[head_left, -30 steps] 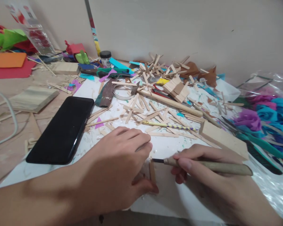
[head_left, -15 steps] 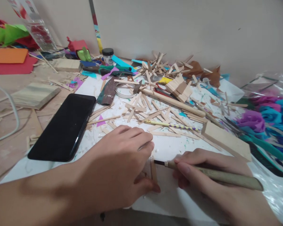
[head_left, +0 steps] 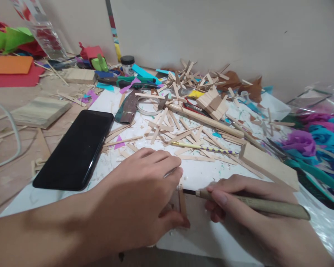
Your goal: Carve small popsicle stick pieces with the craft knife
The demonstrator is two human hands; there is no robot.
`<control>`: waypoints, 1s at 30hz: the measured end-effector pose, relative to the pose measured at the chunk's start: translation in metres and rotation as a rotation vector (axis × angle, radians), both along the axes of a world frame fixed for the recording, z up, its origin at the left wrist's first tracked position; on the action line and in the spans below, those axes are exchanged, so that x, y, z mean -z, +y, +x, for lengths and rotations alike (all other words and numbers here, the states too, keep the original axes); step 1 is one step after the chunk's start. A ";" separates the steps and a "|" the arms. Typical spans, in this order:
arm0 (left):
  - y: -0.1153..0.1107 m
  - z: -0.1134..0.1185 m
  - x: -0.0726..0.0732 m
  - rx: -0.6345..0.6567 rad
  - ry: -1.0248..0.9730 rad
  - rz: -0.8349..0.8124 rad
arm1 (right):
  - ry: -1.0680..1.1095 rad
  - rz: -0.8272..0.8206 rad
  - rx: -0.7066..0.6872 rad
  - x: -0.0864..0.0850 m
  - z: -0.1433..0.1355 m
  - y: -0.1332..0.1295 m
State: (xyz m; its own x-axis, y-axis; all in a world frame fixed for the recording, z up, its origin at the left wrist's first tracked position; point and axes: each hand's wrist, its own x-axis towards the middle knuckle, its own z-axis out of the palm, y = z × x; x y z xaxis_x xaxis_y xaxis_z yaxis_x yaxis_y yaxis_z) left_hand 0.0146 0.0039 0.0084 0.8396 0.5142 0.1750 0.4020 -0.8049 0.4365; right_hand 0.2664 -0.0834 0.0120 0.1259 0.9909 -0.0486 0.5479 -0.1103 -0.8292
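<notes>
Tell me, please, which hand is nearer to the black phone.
Left: the left hand is just right of the black phone; the right hand, gripping a wooden-handled tool, is farther right.

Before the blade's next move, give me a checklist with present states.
1. Right hand closed around the tool's wooden handle: ok.
2. Blade touching the wooden strip: cannot tell, though its tip is close.
3. Left hand at the strip, thumb by its near end: ok.
4. Left hand out of the blade's line: not ok, blade points toward it.
5. Phone away from the blade: ok.
</notes>
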 end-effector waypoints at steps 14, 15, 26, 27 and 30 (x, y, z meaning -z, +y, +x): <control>0.000 -0.001 0.000 0.017 0.009 0.005 | 0.202 -0.089 -0.039 -0.003 -0.003 0.000; 0.000 -0.001 0.001 0.021 0.013 0.011 | 0.255 -0.082 -0.045 0.000 -0.001 -0.001; 0.011 -0.006 0.005 0.052 -0.066 0.148 | 0.163 0.056 0.055 -0.002 0.006 0.003; 0.012 -0.007 0.006 0.045 -0.080 0.164 | 0.151 0.080 0.075 -0.002 0.007 0.003; 0.016 -0.009 0.009 0.082 -0.089 0.148 | 0.229 0.060 0.115 0.000 0.011 0.000</control>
